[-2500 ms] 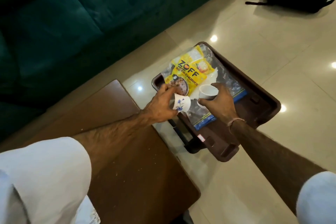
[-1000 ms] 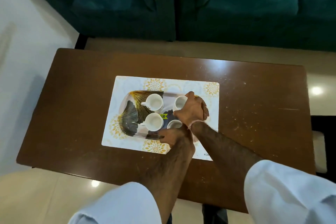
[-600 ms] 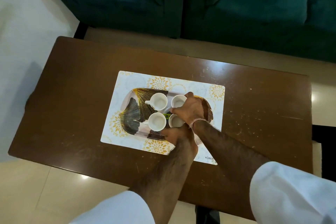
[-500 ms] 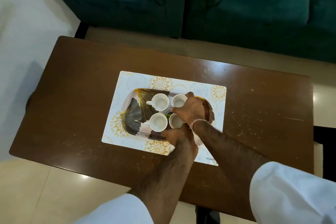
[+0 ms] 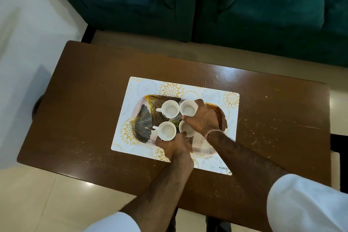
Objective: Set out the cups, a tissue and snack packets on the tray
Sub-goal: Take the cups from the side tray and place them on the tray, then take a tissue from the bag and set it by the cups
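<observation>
place: someone's living room, pretty clearly
seating: dark green velvet sofa (image 5: 207, 2)
worktop: low wooden coffee table (image 5: 84, 100)
floor: glossy cream tiles (image 5: 37, 203)

Four white cups (image 5: 170, 109) upright, clustered on leaf-patterned tray (image 5: 143, 128), seemingly empty

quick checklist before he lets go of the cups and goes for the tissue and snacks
1. Four cups on the tray: ok, far left cup, far right cup, near left cup and near right cup sit in a square.
2. All cups upright: ok, open mouths face up.
3. Right hand free: not ok, on the far right cup.
4. Left hand free: not ok, fingers at the two near cups.
5. Tissue and snacks on tray: not ok, none visible.
6. Spare room on tray: cannot tell, arms cover its right end.
</observation>
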A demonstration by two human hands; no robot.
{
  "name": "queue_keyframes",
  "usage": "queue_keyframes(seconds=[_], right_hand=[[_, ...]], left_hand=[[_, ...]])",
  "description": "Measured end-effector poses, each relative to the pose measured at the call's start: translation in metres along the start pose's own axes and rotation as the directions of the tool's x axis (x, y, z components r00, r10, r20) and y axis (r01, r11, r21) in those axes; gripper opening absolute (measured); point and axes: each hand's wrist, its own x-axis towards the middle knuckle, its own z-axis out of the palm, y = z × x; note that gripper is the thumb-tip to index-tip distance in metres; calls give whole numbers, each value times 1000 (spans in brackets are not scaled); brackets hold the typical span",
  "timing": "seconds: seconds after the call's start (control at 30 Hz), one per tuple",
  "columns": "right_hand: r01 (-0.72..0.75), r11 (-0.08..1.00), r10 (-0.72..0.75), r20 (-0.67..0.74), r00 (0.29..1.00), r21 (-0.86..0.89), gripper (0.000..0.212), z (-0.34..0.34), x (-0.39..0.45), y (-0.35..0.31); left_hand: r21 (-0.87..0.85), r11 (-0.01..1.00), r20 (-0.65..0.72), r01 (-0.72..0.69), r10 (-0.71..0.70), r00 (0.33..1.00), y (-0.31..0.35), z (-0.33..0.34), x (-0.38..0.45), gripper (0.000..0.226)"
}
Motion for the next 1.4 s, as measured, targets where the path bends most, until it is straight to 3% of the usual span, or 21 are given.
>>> queue_keyframes(seconds=[0.13, 0.43, 0.53, 0.6, 0.67, 0.8, 0.87, 0.93, 1.07, 1.17, 1.4], right_hand=[[-5, 1000, 5, 1, 1000, 3, 68, 3, 1, 1], [-29, 1000, 29, -3, 1000, -3, 68, 7, -1, 3], [-8, 1000, 8, 3, 1000, 4, 73, 5, -4, 4], [-6, 1000, 6, 21, 1000, -5, 81, 1, -7, 4], [-7, 999, 9, 29, 1000, -54, 87, -6, -11, 3], [-9, 980, 24, 69, 997, -198, 92, -28, -17, -8], [6, 980, 11, 85, 996, -198, 91, -47, -19, -22], [49, 981, -39, 58, 998, -187, 85, -68, -21, -39], [148, 973, -158, -43, 987, -176, 79, -126, -29, -83], [212, 964, -232, -111, 966, -163, 76, -175, -38, -116], [302, 922, -373, -342, 863, -242, 73, -303, -68, -189]], left_hand=[[243, 968, -73, -59, 79, 994, 8, -5, 7, 74], [300, 949, 13, -95, 96, 995, 8, -4, 11, 76], [364, 924, -18, -117, 133, 991, 15, -9, 12, 75], [478, 862, -42, -171, 217, 975, 25, -14, 12, 74], [622, 737, 7, -265, 334, 943, 38, -21, 10, 78], [816, 314, 288, -485, 508, 812, 73, -31, 4, 82], [816, 108, 454, -568, 488, 746, 96, -28, -4, 76], [775, -22, 574, -631, 442, 690, 122, -17, -18, 74], [652, -135, 733, -747, 364, 574, 182, 16, -60, 83], [550, -253, 811, -796, 392, 435, 224, 43, -99, 86], [428, -395, 847, -813, 490, 208, 320, 100, -211, 92]])
